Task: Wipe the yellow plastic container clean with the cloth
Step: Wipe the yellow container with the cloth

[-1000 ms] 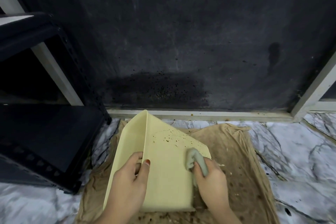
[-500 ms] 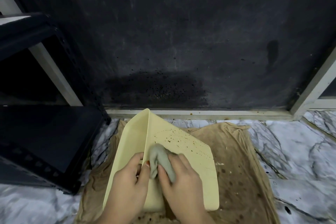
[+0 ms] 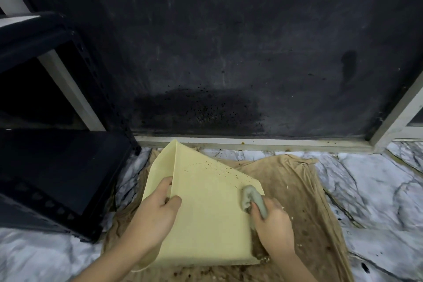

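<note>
The yellow plastic container (image 3: 206,220), smooth, boxy and tilted, lies between both hands on a stained brown cloth sheet (image 3: 295,194) over marbled floor (image 3: 377,190). Left hand (image 3: 158,213) grips its ridge edge; right hand (image 3: 272,222) clutches a bunched grey cloth (image 3: 251,197) against its speckled right edge.

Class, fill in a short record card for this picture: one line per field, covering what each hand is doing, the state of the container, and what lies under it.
left hand: grips the container's ridge edge, thumb on the near face
right hand: holds the cloth against the container's right edge
container: yellow, tilted, dark specks on its upper part
underlay: brown sheet, stained, spread on a marble floor
left side: black rack
behind: dark panel
</note>
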Action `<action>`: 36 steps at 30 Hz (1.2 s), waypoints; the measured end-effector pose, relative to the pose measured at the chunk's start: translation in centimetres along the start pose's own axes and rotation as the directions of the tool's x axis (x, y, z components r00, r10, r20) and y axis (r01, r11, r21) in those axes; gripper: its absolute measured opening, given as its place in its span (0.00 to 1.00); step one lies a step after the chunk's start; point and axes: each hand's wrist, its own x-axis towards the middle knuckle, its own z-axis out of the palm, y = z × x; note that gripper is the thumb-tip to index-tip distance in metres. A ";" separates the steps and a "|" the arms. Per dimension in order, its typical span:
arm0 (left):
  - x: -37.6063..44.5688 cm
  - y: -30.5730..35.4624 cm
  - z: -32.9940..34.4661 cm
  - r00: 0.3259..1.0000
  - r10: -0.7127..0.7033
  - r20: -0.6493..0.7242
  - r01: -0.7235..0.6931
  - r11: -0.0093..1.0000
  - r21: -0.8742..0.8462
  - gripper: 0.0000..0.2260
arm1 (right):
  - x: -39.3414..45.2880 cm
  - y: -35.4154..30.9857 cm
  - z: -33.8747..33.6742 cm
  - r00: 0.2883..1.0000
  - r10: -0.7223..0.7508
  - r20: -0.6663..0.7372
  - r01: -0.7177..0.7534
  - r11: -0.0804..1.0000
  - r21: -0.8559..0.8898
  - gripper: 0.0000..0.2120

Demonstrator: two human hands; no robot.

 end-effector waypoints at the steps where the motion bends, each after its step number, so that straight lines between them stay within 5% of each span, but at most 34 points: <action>1: 0.4 0.3 0.1 1.000 -0.011 -0.010 0.011 1.000 -0.022 0.15 | -0.3 0.7 -0.1 1.000 0.012 0.001 -0.012 1.000 0.004 0.06; 8: 1.7 0.9 1.5 0.987 0.022 -0.159 -0.021 1.000 0.007 0.15 | -4.1 1.7 0.0 0.994 0.066 -0.091 -0.056 0.993 0.108 0.06; 14: -0.1 1.3 1.5 0.972 0.115 -0.204 -0.122 0.992 -0.021 0.13 | -6.9 -3.5 0.4 0.945 -0.239 -0.224 0.291 0.927 0.238 0.09; 18: -1.4 1.6 1.5 0.945 0.239 -0.221 -0.239 0.971 0.029 0.10 | -5.8 -8.9 -0.3 0.944 -0.318 -0.084 0.326 0.876 0.354 0.14; 22: -2.1 1.1 2.0 0.925 0.322 -0.200 -0.321 0.946 0.039 0.07 | -2.7 -11.4 -0.5 0.923 -0.356 -0.147 0.385 0.863 0.327 0.06; 27: -1.8 0.6 2.1 0.935 0.312 -0.171 -0.320 0.947 -0.024 0.08 | 0.9 -8.4 0.0 0.970 -0.189 -0.153 0.229 0.922 0.312 0.06; 33: -1.6 0.3 2.0 0.943 0.268 -0.199 -0.280 0.959 -0.035 0.09 | -0.7 0.9 1.1 0.975 0.202 -0.097 -0.170 0.948 0.268 0.06; 36: -1.7 0.5 2.2 0.946 0.254 -0.201 -0.271 0.961 -0.059 0.11 | -4.0 2.2 1.8 0.963 0.225 -0.149 -0.178 0.944 0.276 0.07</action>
